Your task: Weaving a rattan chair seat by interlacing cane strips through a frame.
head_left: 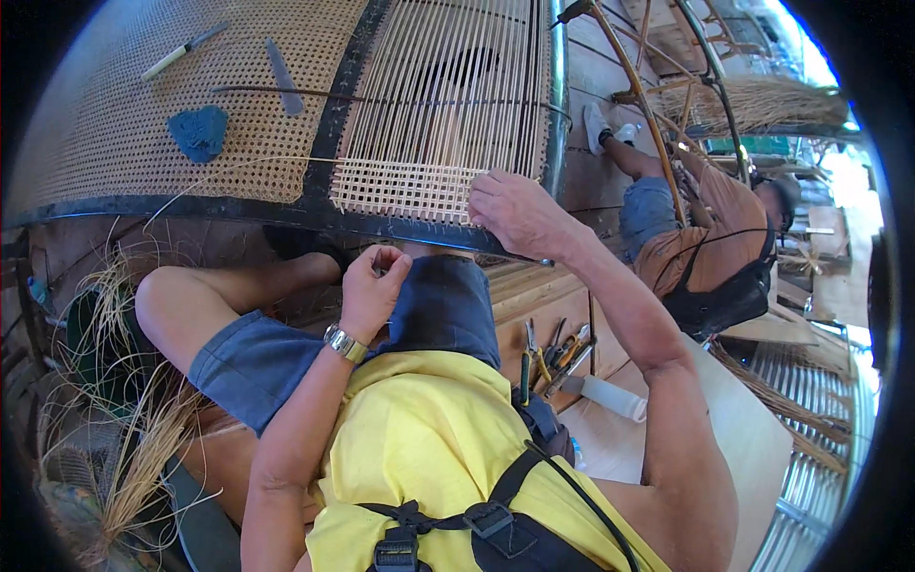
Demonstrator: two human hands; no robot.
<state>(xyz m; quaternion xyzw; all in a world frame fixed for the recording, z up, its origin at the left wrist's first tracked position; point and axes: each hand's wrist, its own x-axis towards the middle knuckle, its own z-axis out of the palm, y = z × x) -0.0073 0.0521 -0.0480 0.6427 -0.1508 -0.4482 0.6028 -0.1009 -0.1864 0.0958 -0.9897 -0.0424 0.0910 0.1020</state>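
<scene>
A dark-framed panel lies across my lap, strung with pale lengthwise cane strands. Along its near edge is a band of tight woven cane. My right hand is closed at the right end of this band, fingertips against the weave; what they pinch is hidden. My left hand hovers just short of the near rail, its fingers curled into a pinch with whatever may be in them too small to see. A loose cane strand trails left from the band. A thin dark rod passes crosswise through the lengthwise strands.
On the finished mesh at left lie a knife, a pointed blade and a blue lump. Pliers and other tools sit by a white bottle at right. Loose cane heaps at lower left. Another person works at far right.
</scene>
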